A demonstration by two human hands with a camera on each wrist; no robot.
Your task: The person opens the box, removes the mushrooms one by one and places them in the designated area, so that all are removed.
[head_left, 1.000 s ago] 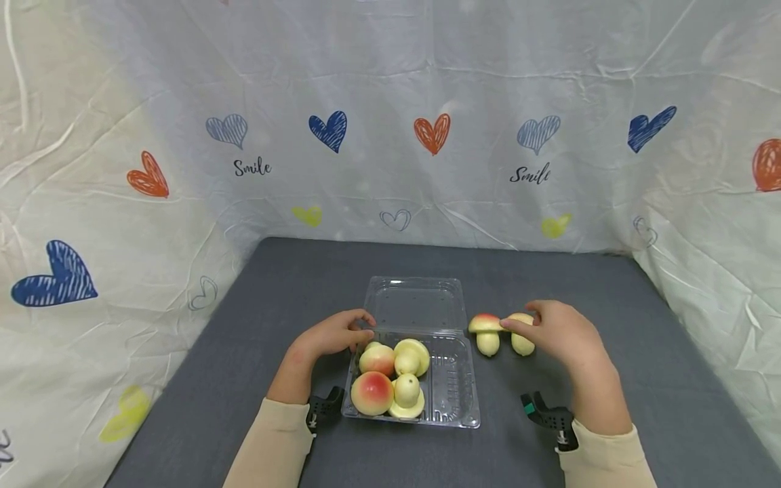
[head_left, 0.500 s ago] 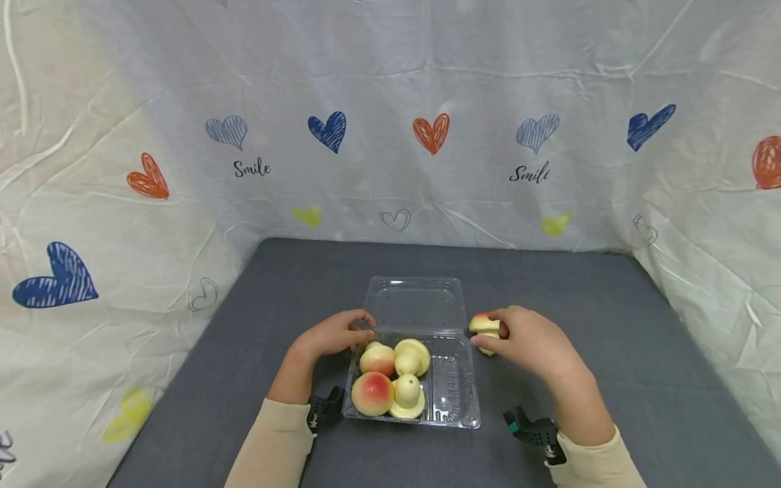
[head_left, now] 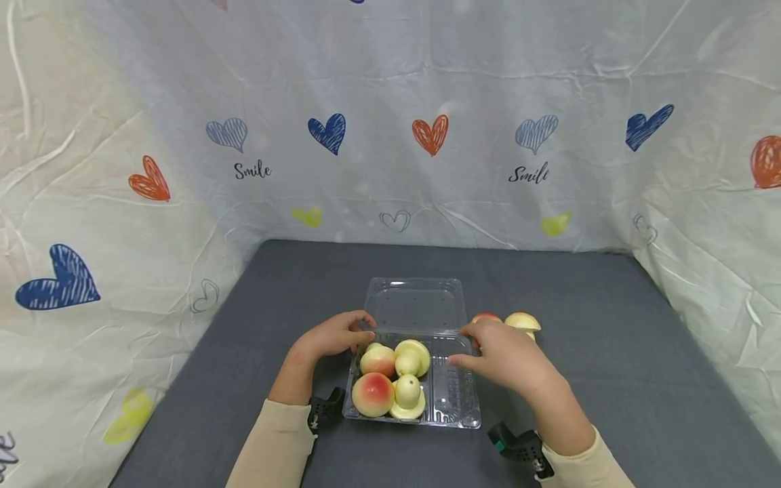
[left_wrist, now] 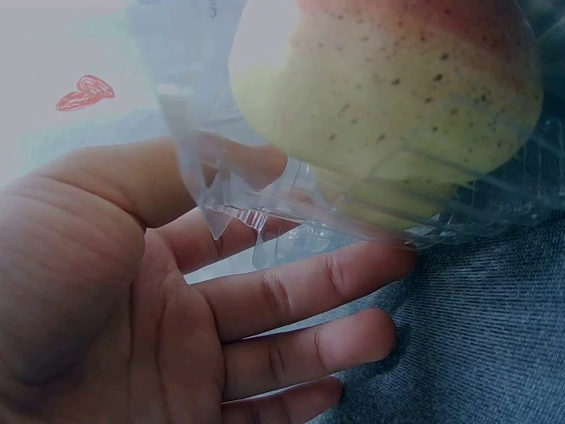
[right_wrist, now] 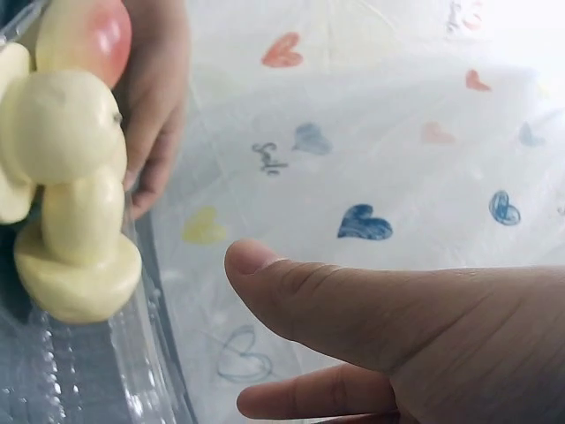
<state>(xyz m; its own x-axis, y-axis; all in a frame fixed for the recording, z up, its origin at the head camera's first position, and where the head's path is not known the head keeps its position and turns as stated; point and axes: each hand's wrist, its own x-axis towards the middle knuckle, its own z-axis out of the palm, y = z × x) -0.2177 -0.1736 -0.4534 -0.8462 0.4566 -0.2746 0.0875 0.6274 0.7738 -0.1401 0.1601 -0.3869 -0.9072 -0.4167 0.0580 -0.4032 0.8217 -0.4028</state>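
Observation:
A clear plastic clamshell box (head_left: pixel 451 415) lies with its lid (head_left: pixel 415 305) folded back. Several pale yellow mushrooms, likely models, fill its left half; one has a red-topped cap (head_left: pixel 373 394), another stands stem up (head_left: pixel 407 392). At the box's back left corner is my left hand (head_left: pixel 332 335); the left wrist view shows its thumb and forefinger about the rim, the other fingers loosely extended. My right hand (head_left: pixel 509 356) hovers by the box's right side, thumb and fingers apart, nothing between them. Behind it are a red-capped mushroom (head_left: pixel 486 316) and a yellow one (head_left: pixel 522 320), partly hidden.
A dark grey cloth (head_left: pixel 317 271) covers the table. White sheeting (head_left: pixel 390 176) printed with hearts hangs behind and at both sides. Black straps with cameras sit on the left wrist (head_left: pixel 325 407) and right wrist (head_left: pixel 518 444).
My right hand has moved left from the right-hand mushroom, past the red-capped one, to the box's right side. The left hand and the box have stayed in place.

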